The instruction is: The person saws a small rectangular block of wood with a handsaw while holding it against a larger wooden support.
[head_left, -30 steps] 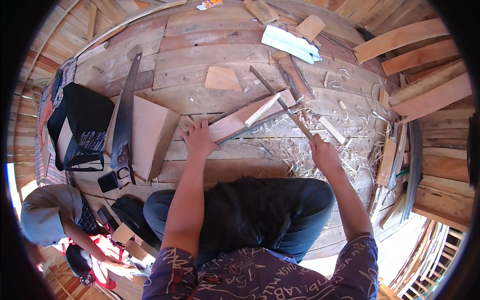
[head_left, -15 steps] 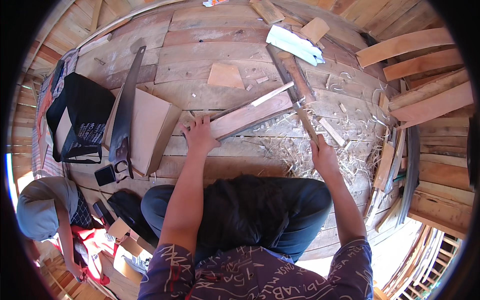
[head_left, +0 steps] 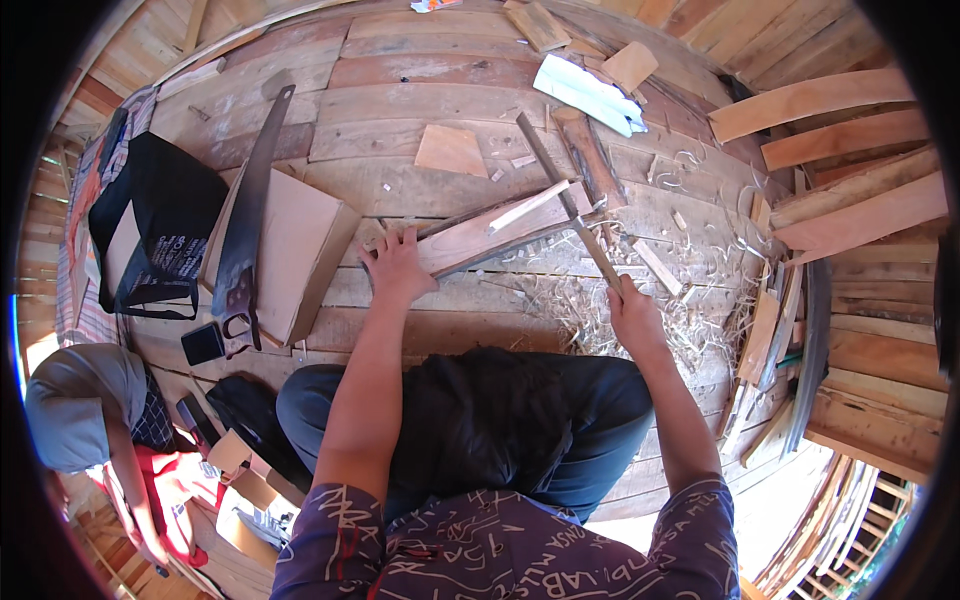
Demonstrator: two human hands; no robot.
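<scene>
My left hand (head_left: 398, 272) grips the left end of a short wooden board (head_left: 490, 228) with dark bark-like edges, its fingers curled over the end. My right hand (head_left: 634, 312) is closed round the wooden handle of a long machete (head_left: 546, 152). The blade points up and left, crossing the right end of the board. A pale split strip of wood (head_left: 528, 207) lies slantwise along the board, its right end touching or close under the blade. Just beyond the board's right end is a rough piece of wood with bark (head_left: 588, 155).
Wood shavings (head_left: 640, 320) litter the plank floor right of my knees. A handsaw (head_left: 255, 200) rests by a cardboard box (head_left: 305, 245) and black bag (head_left: 165, 225) at left. Curved boards (head_left: 820, 105) stand at right. Another person (head_left: 85, 410) sits lower left.
The machete has shifted left across the board, my right hand moving slightly left with it. The pale strip now lies farther left on the board. My left hand stays in place.
</scene>
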